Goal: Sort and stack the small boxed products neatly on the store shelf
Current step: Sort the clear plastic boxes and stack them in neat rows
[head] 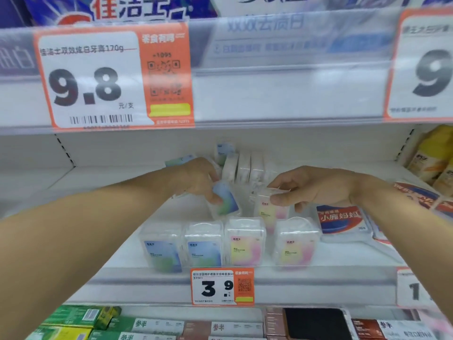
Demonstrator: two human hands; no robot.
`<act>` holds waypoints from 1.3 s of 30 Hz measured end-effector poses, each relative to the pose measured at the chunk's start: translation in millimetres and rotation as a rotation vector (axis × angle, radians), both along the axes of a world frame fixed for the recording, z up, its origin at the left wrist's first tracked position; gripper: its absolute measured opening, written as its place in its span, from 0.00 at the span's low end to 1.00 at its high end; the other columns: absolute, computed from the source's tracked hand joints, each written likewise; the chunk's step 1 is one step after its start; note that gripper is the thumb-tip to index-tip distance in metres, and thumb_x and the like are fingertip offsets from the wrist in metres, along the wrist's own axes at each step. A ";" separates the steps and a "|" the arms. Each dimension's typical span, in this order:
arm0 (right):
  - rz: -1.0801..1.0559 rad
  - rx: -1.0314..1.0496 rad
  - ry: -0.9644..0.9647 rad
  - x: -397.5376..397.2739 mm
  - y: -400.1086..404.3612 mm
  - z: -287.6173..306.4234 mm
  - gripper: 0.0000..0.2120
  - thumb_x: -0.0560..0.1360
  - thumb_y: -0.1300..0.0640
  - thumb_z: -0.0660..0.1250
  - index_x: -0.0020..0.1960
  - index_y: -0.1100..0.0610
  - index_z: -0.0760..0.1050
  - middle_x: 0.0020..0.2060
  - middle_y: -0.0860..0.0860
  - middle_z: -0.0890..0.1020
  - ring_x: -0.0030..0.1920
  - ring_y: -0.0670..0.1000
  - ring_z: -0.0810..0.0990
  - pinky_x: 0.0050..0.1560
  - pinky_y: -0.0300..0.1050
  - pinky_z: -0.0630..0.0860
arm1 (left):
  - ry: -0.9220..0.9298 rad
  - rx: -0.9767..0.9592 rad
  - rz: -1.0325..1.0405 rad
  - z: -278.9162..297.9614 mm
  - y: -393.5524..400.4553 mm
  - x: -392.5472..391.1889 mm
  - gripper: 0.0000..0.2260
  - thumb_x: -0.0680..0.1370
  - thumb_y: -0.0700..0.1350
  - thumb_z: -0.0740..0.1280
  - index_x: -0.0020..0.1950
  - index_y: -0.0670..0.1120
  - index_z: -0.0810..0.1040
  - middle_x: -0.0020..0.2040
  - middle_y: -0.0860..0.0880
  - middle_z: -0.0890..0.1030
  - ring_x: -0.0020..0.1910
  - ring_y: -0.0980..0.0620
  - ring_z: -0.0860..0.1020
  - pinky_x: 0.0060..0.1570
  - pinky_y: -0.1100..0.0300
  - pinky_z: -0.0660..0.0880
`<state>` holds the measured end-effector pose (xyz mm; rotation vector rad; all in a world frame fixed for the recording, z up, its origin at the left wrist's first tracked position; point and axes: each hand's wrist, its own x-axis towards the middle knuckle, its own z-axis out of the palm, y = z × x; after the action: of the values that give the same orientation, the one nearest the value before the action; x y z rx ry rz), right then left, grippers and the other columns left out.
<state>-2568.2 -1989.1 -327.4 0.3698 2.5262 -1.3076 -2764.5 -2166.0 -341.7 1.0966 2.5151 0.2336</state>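
Both arms reach fwd, bare forearms angling in twd each other. Left hand (199, 179) is palm down, wrist bent a bit, fingers curled w/ thumb pinching a small blue-green box (226, 200), tilted. Right hand (311, 187) is palm down too, thumb & fingertips pinching a clear pink-yellow box (269, 207). Hands close, not touching.

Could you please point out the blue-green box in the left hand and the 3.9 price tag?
blue-green box (226, 201), head view, on its coloured label.
3.9 price tag (212, 287), head view, on its white panel.
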 end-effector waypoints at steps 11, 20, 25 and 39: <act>-0.202 -0.056 0.076 -27.5 -1.3 -0.1 0.20 0.78 0.43 0.63 0.57 0.58 0.81 0.52 0.57 0.85 0.45 0.51 0.81 0.47 0.45 0.77 | 0.093 0.298 -0.041 29.3 -55.0 -2.2 0.17 0.67 0.45 0.79 0.54 0.49 0.80 0.48 0.53 0.81 0.49 0.51 0.80 0.52 0.55 0.77; -0.054 0.793 -0.026 -53.8 7.9 -31.4 0.30 0.64 0.46 0.80 0.61 0.52 0.73 0.53 0.48 0.72 0.57 0.52 0.74 0.54 0.43 0.72 | -0.002 0.104 -0.261 36.8 -66.3 22.1 0.18 0.71 0.46 0.74 0.59 0.56 0.76 0.51 0.63 0.76 0.54 0.62 0.75 0.52 0.67 0.70; -0.111 0.746 0.059 -51.1 11.1 -37.4 0.25 0.64 0.49 0.80 0.58 0.50 0.76 0.52 0.49 0.74 0.51 0.50 0.73 0.49 0.42 0.71 | -0.110 0.036 -0.264 32.8 -69.5 27.1 0.16 0.73 0.49 0.71 0.60 0.58 0.78 0.52 0.63 0.79 0.54 0.63 0.77 0.58 0.62 0.74; -0.483 0.453 0.162 -25.6 11.4 13.7 0.26 0.78 0.39 0.56 0.50 0.62 0.79 0.46 0.61 0.83 0.36 0.55 0.77 0.41 0.45 0.73 | -0.191 0.058 -0.112 27.4 -52.7 30.1 0.19 0.77 0.64 0.61 0.40 0.48 0.72 0.37 0.53 0.72 0.38 0.56 0.71 0.40 0.64 0.67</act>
<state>-2593.9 -1977.7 -313.7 1.0611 2.9839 -0.9061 -2734.4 -2218.7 -314.2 1.1746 2.2846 0.3634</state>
